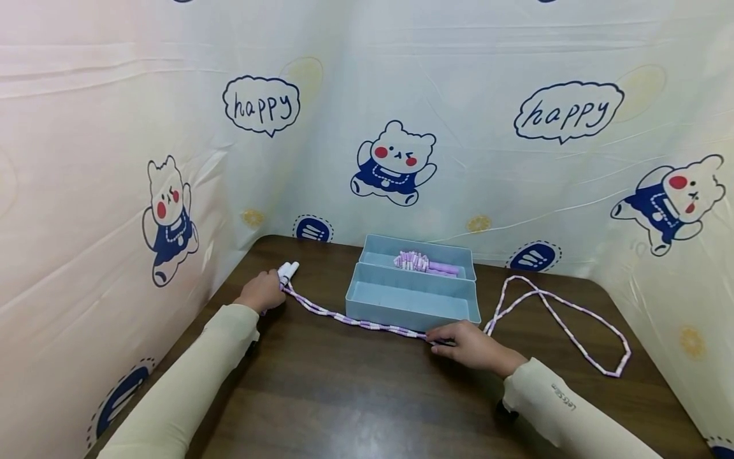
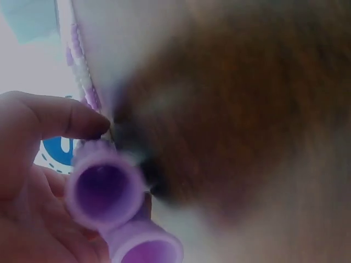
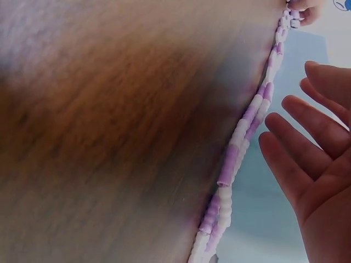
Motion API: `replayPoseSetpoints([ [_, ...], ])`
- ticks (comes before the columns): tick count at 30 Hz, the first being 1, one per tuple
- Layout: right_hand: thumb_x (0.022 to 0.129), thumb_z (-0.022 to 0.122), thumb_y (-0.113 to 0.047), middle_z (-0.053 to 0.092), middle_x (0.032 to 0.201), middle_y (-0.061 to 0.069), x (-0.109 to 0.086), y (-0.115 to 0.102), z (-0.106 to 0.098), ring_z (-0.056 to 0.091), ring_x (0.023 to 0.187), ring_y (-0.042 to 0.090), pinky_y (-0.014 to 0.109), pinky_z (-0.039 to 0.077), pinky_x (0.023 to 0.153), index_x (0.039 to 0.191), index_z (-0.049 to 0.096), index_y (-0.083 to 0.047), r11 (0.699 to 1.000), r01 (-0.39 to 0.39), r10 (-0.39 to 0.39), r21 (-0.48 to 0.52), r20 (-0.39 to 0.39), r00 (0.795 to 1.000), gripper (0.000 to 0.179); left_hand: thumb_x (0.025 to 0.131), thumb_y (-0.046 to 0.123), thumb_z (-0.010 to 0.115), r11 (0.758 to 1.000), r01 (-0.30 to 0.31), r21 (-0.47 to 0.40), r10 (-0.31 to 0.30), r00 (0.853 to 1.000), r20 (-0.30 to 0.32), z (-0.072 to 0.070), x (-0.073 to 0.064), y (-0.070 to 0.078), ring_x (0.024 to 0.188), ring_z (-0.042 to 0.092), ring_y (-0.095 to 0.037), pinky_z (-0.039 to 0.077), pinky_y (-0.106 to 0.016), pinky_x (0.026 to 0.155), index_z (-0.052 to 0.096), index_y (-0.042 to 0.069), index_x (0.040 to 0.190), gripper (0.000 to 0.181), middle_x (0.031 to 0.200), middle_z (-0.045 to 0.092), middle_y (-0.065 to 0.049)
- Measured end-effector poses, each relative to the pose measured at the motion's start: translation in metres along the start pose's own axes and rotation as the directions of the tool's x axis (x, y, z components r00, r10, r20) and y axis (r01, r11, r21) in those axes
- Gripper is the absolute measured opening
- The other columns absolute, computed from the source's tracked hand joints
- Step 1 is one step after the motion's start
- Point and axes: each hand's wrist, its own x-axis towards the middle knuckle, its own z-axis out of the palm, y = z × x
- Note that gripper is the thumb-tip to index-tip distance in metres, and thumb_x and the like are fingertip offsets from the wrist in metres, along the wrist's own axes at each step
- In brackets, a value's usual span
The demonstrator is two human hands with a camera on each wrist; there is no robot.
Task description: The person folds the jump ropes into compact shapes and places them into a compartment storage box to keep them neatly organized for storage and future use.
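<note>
A beaded jump rope in purple and white stretches along the front of the box, its strands lying side by side. At its left end my left hand grips the two handles, whose hollow purple ends face the camera in the left wrist view. By the box's front right corner, my right hand is at the rope with its fingers spread and extended. In the right wrist view those fingers stand apart from the strands. Beyond this hand the rope opens into a crossed loop.
A light blue box with two compartments stands at the table's back middle. Its rear compartment holds another bundled purple and white beaded rope with a purple handle. Printed cloth hangs around the brown table.
</note>
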Motion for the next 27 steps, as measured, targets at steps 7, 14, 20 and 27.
replayPoseSetpoints([
  [7,0.093,0.066,-0.022,0.070,0.110,-0.003,0.003,-0.002,0.001,0.063,0.101,0.011,0.038,0.050,0.090,0.114,0.072,-0.012,1.000,-0.015,0.015,0.020,0.007,1.000,0.024,0.081,0.009,0.058,0.999,-0.036,-0.008,0.036,0.999,-0.006,0.002,-0.001,-0.004,0.086,0.055,-0.036,0.046,-0.054,0.072,0.048,-0.012,0.116,0.043,0.106,0.053,-0.029],
  [14,0.094,0.065,-0.024,0.069,0.112,-0.002,0.005,-0.007,0.002,0.063,0.103,0.012,0.038,0.049,0.091,0.116,0.071,-0.011,1.000,-0.002,0.002,0.020,0.001,1.000,0.026,0.078,0.006,0.058,0.994,-0.111,0.011,0.112,0.991,-0.079,-0.004,-0.013,0.005,0.083,0.055,-0.034,0.046,-0.053,0.068,0.047,-0.010,0.121,0.048,0.102,0.052,-0.024],
  [20,0.095,0.064,-0.025,0.069,0.112,0.000,0.011,-0.013,0.003,0.063,0.103,0.014,0.039,0.049,0.092,0.116,0.071,-0.010,0.999,0.036,-0.036,0.036,-0.016,0.999,0.026,0.081,0.008,0.061,0.982,-0.177,0.065,0.186,0.966,-0.180,-0.012,-0.021,0.017,0.090,0.058,-0.037,0.048,-0.054,0.070,0.042,-0.009,0.134,0.059,0.107,0.054,-0.024],
  [27,0.096,0.063,-0.022,0.069,0.112,0.001,0.019,-0.025,-0.002,0.063,0.101,0.013,0.038,0.050,0.090,0.116,0.070,-0.009,0.996,0.055,-0.053,0.063,-0.036,0.998,0.025,0.081,0.005,0.062,0.961,-0.252,0.117,0.275,0.923,-0.268,-0.028,-0.034,0.039,0.085,0.059,-0.035,0.049,-0.052,0.066,0.044,-0.006,0.134,0.056,0.102,0.056,-0.020],
])
